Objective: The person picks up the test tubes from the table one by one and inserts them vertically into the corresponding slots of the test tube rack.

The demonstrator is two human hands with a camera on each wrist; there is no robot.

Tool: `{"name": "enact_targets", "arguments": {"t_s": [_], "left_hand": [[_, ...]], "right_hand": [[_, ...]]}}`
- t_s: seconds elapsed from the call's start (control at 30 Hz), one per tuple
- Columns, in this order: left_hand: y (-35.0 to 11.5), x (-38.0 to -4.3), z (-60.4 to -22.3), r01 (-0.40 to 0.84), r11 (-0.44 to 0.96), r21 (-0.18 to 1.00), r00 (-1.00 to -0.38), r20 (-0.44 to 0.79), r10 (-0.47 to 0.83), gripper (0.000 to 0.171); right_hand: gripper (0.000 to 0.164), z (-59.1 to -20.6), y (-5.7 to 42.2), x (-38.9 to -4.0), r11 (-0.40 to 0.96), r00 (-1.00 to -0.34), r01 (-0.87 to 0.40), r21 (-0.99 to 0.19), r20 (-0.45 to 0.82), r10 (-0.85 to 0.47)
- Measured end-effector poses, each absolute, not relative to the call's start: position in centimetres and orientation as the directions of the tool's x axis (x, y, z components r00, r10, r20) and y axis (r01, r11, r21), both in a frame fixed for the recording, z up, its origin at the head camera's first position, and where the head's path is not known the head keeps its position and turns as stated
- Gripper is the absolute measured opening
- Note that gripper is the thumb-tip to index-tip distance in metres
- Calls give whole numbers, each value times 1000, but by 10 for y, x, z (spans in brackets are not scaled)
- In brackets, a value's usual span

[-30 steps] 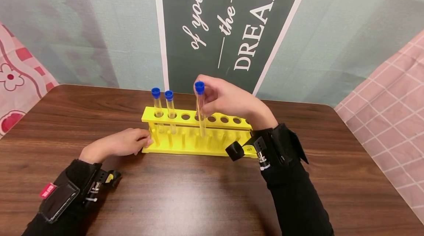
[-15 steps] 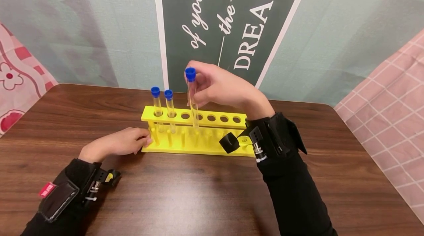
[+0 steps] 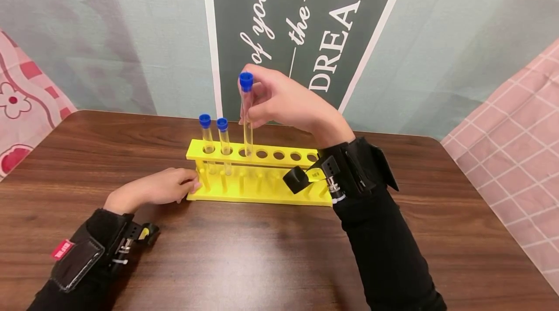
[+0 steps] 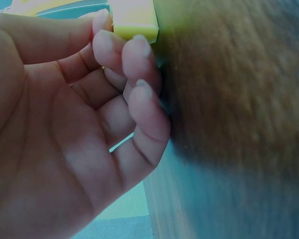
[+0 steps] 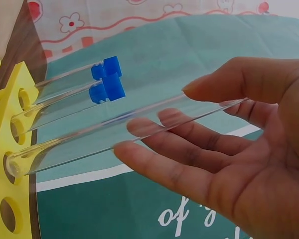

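Note:
My right hand pinches a clear test tube with a blue cap and holds it upright above the yellow test tube rack. In the right wrist view the rounded bottom of that tube is right at the third hole from the rack's left end. Two more blue-capped tubes, one in the first hole and one in the second, stand in the rack. My left hand grips the rack's left end low down; the left wrist view shows thumb and fingertips at its yellow corner.
The rack stands on a dark wooden table, near the back edge. Behind it hangs a grey-green cloth with white lettering. Pink patterned cloths border the left and right sides. The holes right of the held tube have no tubes in them.
My right hand has lifted the test tube higher and moved it left, from over the fourth hole to over the third. My left hand and the rack have stayed put.

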State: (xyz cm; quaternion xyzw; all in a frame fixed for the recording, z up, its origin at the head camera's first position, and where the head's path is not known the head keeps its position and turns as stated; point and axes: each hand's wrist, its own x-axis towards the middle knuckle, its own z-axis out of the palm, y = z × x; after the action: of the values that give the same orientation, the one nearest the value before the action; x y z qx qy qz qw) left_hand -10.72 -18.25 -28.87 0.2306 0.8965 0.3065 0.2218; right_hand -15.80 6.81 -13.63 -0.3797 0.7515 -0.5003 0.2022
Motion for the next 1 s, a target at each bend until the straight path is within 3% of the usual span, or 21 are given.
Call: {"name": "enact_targets", "arguments": {"t_s": [0.57, 1.0], "left_hand": [[-183, -108, -290, 283, 710, 645, -798, -252, 547, 22], [-183, -108, -289, 283, 708, 647, -799, -249, 547, 22]], "right_hand": [[23, -145, 67, -162, 261, -687, -315, -913, 29, -726], [22, -159, 66, -165, 333, -685, -300, -894, -41, -728]]}}
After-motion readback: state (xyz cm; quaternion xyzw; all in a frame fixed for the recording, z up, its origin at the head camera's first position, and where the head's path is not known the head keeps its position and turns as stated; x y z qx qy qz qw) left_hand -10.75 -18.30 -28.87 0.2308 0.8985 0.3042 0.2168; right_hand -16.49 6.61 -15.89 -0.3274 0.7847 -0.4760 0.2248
